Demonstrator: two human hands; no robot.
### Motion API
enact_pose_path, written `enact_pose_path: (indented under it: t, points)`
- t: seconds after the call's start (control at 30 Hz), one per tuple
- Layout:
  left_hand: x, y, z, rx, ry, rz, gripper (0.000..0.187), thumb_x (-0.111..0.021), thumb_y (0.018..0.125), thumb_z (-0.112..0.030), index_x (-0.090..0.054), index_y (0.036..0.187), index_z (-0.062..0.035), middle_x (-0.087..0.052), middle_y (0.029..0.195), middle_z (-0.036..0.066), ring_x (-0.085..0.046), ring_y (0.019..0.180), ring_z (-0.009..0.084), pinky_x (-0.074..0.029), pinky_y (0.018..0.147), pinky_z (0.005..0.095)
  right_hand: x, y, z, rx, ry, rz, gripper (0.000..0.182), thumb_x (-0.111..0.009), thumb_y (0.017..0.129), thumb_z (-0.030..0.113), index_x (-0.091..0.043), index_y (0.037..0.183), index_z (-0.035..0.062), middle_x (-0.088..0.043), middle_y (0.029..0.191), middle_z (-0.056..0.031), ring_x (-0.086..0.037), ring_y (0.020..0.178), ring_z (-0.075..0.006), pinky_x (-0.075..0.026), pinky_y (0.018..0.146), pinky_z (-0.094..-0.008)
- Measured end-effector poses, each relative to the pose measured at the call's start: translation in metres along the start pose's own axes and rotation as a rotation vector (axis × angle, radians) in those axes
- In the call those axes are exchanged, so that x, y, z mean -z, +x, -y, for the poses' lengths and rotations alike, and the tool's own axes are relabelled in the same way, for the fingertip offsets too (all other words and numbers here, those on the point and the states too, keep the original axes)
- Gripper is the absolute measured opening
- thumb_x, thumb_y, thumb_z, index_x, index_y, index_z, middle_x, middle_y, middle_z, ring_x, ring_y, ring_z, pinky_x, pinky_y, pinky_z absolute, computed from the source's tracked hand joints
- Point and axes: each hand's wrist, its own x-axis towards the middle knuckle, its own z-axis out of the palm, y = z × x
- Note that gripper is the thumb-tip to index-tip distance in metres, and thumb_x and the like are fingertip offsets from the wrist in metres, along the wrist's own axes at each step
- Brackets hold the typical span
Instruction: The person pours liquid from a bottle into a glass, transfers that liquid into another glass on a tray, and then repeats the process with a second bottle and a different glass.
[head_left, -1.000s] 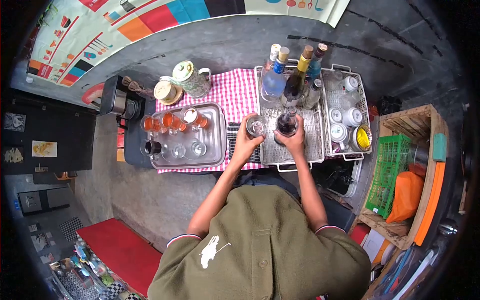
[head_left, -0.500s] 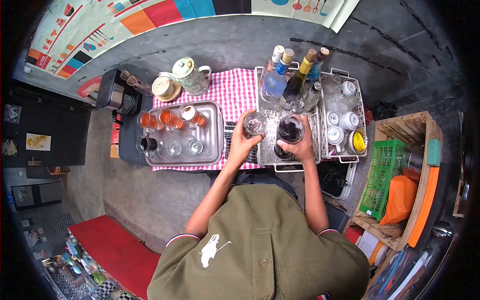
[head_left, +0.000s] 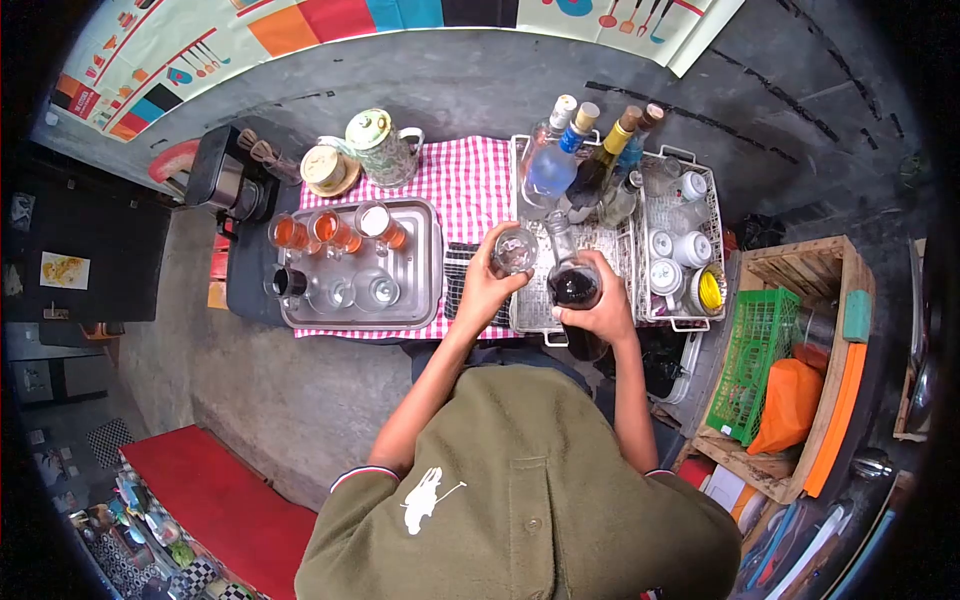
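Observation:
My left hand [head_left: 490,278] is closed around a clear drinking glass [head_left: 515,250], held above the left edge of a white wire basket [head_left: 530,315]. My right hand [head_left: 602,308] grips a clear glass bottle of dark liquid [head_left: 577,288]. The bottle is tilted, its narrow neck pointing away from me and slightly left, near the glass. Neck and glass look apart, and I see no stream between them. Whether the glass holds any liquid is hard to make out.
A metal tray [head_left: 432,270] at left carries glass mugs, several with reddish drink and one dark. Tall bottles [head_left: 555,172] stand at the basket's back. White-lidded jars [head_left: 692,248] fill a second basket. A lidded glass pitcher [head_left: 380,155] and wooden crate [head_left: 850,270] flank the area.
The bottle has tipped, its neck swinging left toward the glass and its base toward me. The left hand's grip on the glass looks the same. The camera view has shifted slightly.

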Motion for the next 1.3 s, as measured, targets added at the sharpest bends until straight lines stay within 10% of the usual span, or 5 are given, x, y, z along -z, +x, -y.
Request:
enact_pose_path:
  t: [0.7,1.3]
  points:
    - [0.001,-0.009,0.011,0.046,-0.040,-0.014,0.072,-0.076,0.074,0.011,-0.049,0.140,-0.0030,-0.055,0.131,0.007,-0.061,0.109,0.0141,-0.053,0.095,0.0287,0.002,-0.024,0.003,-0.109,-0.239,0.142,0.076,-0.092,0.058,0.032,-0.058,0.119,0.0037,-0.072,0.097,-0.0171,-0.073,0.092,-0.0294,-0.053,0.084,-0.0381]
    - [0.007,-0.016,0.023,0.032,-0.041,-0.007,0.073,-0.070,0.070,0.015,-0.051,0.138,-0.0020,-0.054,0.134,0.007,-0.058,0.116,0.0153,-0.053,0.097,0.0291,0.001,-0.026,0.010,-0.322,-0.160,0.282,0.065,-0.092,0.060,0.022,-0.060,0.113,0.0024,-0.072,0.090,-0.0072,-0.067,0.085,-0.0131,-0.053,0.081,-0.0315]
